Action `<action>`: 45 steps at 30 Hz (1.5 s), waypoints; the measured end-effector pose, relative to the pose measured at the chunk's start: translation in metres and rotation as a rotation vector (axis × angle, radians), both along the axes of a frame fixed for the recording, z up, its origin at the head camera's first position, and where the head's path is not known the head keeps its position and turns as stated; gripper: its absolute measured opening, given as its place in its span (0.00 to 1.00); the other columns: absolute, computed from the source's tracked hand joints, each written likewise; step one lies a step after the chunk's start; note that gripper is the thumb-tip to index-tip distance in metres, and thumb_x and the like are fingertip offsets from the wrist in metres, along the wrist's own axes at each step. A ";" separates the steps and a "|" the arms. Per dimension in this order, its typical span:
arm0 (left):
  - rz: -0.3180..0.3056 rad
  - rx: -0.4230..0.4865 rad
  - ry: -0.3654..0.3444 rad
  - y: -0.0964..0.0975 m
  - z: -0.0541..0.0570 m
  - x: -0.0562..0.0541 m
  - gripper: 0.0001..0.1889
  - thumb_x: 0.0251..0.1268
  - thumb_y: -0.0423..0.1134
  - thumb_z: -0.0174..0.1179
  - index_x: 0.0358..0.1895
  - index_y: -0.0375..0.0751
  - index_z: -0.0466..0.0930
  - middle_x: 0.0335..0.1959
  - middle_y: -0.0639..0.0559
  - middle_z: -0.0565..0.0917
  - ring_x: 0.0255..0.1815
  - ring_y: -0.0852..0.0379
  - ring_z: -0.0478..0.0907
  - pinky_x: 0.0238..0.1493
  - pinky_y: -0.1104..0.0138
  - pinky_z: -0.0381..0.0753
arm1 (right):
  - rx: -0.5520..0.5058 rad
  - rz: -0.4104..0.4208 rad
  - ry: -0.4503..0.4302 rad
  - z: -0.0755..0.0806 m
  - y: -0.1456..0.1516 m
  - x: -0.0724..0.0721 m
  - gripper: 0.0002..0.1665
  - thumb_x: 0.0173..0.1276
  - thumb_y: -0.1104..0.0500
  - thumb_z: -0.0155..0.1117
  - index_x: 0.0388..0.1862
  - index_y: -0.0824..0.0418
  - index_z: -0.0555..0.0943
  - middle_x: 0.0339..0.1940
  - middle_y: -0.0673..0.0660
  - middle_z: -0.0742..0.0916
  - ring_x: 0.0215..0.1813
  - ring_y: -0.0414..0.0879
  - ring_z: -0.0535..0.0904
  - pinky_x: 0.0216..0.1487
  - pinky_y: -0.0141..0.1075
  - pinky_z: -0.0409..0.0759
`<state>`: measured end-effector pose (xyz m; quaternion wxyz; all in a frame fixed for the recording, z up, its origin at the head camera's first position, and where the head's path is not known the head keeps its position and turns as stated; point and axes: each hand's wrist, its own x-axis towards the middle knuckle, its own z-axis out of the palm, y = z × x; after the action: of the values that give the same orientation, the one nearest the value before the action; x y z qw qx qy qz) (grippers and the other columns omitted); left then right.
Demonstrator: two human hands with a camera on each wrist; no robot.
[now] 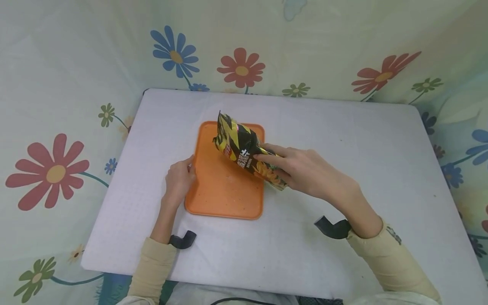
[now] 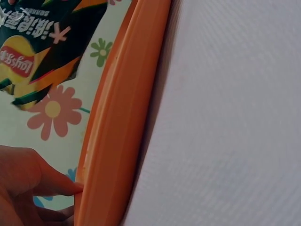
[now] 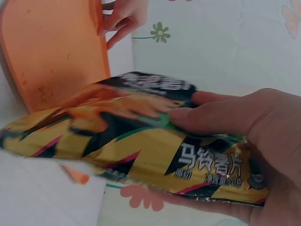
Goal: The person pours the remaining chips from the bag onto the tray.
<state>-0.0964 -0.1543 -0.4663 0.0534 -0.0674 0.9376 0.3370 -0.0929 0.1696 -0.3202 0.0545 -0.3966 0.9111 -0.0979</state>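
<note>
Orange tray [image 1: 228, 197] lay on the white table [image 1: 274, 258], left of the table's middle in the head view, with its long sides running away from the person. Small crumbs [image 3: 43, 97] were scattered on its surface.

Left hand [image 1: 179, 180]: at the tray's left rim. Thumb and curled fingers pinched the edge; in the left wrist view the thumb tip pressed against the rim, with the other fingers partly hidden behind it.

Right hand [image 1: 306, 171]: gripped a crisp bag [image 1: 244, 146] near its lower right end, thumb on one face, at least some fingers round the other. Bag position: over the upper and right part of the tray, slanted, far end toward the tray's upper left, held end past the right rim. Whether the bag touched the tray could not be told. Bag colours: black and yellow, with white lettering and a picture of crisps.

Both forearms wore beige sleeves [image 1: 398, 264]. A curved black piece [image 1: 331, 228] stuck out beside each wrist. Surroundings: pale curtain [image 1: 301, 51] printed with red, blue and green flowers behind the table.
</note>
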 end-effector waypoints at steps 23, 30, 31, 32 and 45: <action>-0.006 -0.024 -0.003 0.000 0.000 -0.001 0.24 0.75 0.30 0.53 0.72 0.34 0.72 0.20 0.48 0.76 0.14 0.60 0.65 0.14 0.71 0.64 | -0.027 0.021 0.018 0.002 0.000 0.001 0.29 0.68 0.65 0.71 0.68 0.53 0.82 0.72 0.60 0.79 0.42 0.51 0.85 0.24 0.30 0.74; -0.007 -0.024 -0.004 -0.001 -0.001 -0.001 0.24 0.75 0.30 0.54 0.72 0.35 0.72 0.21 0.47 0.77 0.14 0.60 0.66 0.14 0.71 0.64 | -0.047 0.027 0.057 0.002 0.001 0.001 0.29 0.68 0.66 0.70 0.68 0.54 0.81 0.70 0.62 0.81 0.47 0.54 0.88 0.25 0.32 0.78; -0.006 -0.025 -0.004 -0.001 -0.001 -0.001 0.24 0.75 0.30 0.54 0.72 0.35 0.72 0.21 0.47 0.77 0.14 0.60 0.66 0.14 0.71 0.64 | -0.046 0.026 0.056 0.002 0.001 0.001 0.29 0.68 0.66 0.70 0.68 0.54 0.81 0.70 0.62 0.81 0.46 0.54 0.88 0.25 0.32 0.77; -0.006 -0.025 -0.004 -0.001 -0.001 -0.002 0.24 0.75 0.30 0.54 0.72 0.34 0.72 0.21 0.47 0.77 0.14 0.60 0.66 0.14 0.71 0.64 | -0.043 0.025 0.049 0.002 0.001 0.001 0.29 0.68 0.66 0.70 0.68 0.54 0.81 0.70 0.62 0.81 0.45 0.54 0.88 0.24 0.32 0.76; -0.002 -0.020 -0.014 -0.002 -0.001 -0.001 0.25 0.75 0.31 0.53 0.73 0.35 0.71 0.20 0.48 0.76 0.14 0.60 0.66 0.15 0.71 0.65 | -0.056 0.027 0.047 0.001 0.004 0.002 0.27 0.69 0.65 0.70 0.67 0.53 0.82 0.71 0.61 0.80 0.40 0.50 0.85 0.22 0.31 0.70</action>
<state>-0.0976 -0.1559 -0.4673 0.0597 -0.0694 0.9406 0.3271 -0.0909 0.1733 -0.3192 0.0234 -0.4124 0.9036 -0.1133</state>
